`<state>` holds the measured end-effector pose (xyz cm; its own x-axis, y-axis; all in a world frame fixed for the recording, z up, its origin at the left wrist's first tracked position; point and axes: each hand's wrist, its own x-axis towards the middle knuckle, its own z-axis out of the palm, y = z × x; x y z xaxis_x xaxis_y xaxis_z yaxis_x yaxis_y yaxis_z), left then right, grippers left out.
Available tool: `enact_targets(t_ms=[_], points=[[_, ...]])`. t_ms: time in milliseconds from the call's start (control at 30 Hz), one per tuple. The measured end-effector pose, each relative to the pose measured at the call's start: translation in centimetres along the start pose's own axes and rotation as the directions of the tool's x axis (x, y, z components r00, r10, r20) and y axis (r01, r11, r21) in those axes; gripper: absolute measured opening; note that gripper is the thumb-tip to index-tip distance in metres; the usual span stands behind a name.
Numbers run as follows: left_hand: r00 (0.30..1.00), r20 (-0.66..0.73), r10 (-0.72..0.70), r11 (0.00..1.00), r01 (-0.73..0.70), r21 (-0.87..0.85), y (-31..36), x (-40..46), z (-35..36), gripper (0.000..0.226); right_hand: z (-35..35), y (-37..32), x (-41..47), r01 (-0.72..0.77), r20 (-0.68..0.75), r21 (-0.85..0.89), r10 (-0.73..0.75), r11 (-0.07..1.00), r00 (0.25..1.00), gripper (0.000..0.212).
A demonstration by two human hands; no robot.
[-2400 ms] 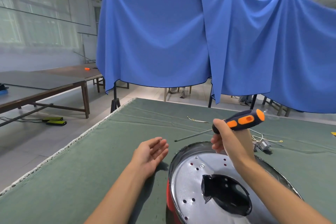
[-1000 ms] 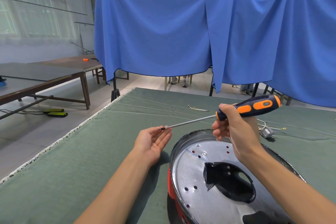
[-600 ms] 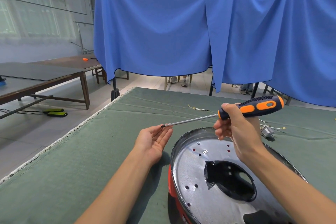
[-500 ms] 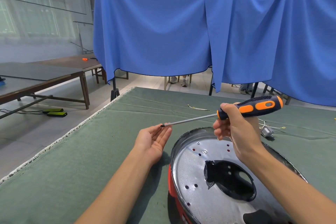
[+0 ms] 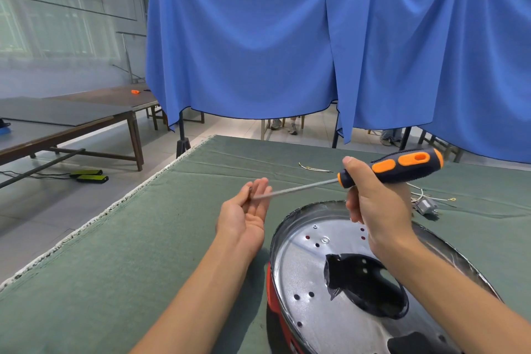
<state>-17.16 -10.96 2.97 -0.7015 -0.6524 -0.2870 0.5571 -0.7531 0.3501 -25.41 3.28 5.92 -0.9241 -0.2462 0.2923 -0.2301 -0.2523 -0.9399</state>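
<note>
Down at the bottom of the head view there's a round red-sided appliance flipped over, its shiny silver metal base plate [image 5: 304, 267] facing up, with a ragged black opening in the middle (a couple of screw heads show near the far rim, plus several bare holes). It sits on the green felt-covered table [image 5: 129, 253].

Just above the plate's far rim, the right hand [image 5: 376, 207] is wrapped round the front end of the black-and-orange screwdriver [image 5: 396, 167], with the shaft nearly level and pointing left. The tip rests against the fingers of the left hand [image 5: 244, 215], which is palm up, relaxed and lightly cupped, not gripping anything. I see a tiny dark speck at the tip. It might be a screw, but it's too small to tell.

My read is that a pulled screw is being dropped off the tip into that palm. To do it cleanly I'd:
- keep the palm right under the tip and low over the felt
- dip the shaft a touch
- wipe the tip gently along a finger instead of poking
- curl the fingers before moving off

Further out on the felt are a small grey part with thin wires [image 5: 425, 205] and a loose yellowish wire [image 5: 313, 168]. Beyond them hangs a big blue cloth [image 5: 244, 37], with long brown tables [image 5: 71, 123] off to the left.
</note>
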Motion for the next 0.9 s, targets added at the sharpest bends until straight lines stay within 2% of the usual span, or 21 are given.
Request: enact_targets(t_ms=[167,300,533,900], points=[[1.0,0.009,0.005,1.0,-0.005,0.013,-0.6,-0.3,0.4,0.015,0.3,-0.1,0.0,-0.09,-0.066,0.078,0.095,0.993,0.993,0.028],[1.0,-0.007,0.028,0.999,-0.028,0.045,0.8,0.3,-0.1,0.013,-0.5,-0.9,0.6,-0.056,-0.15,0.177,0.084,0.983,0.985,0.025],[0.998,0.033,-0.052,0.996,0.049,0.074,0.4,0.4,-0.3,0.018,-0.3,-0.8,0.2,-0.003,-0.107,0.15,0.019,0.989,0.994,0.029],[0.996,0.055,-0.069,0.994,0.064,0.09,0.1,0.2,-0.2,0.015,-0.3,-0.8,-0.1,0.037,-0.104,0.139,-0.023,0.99,0.994,0.033]])
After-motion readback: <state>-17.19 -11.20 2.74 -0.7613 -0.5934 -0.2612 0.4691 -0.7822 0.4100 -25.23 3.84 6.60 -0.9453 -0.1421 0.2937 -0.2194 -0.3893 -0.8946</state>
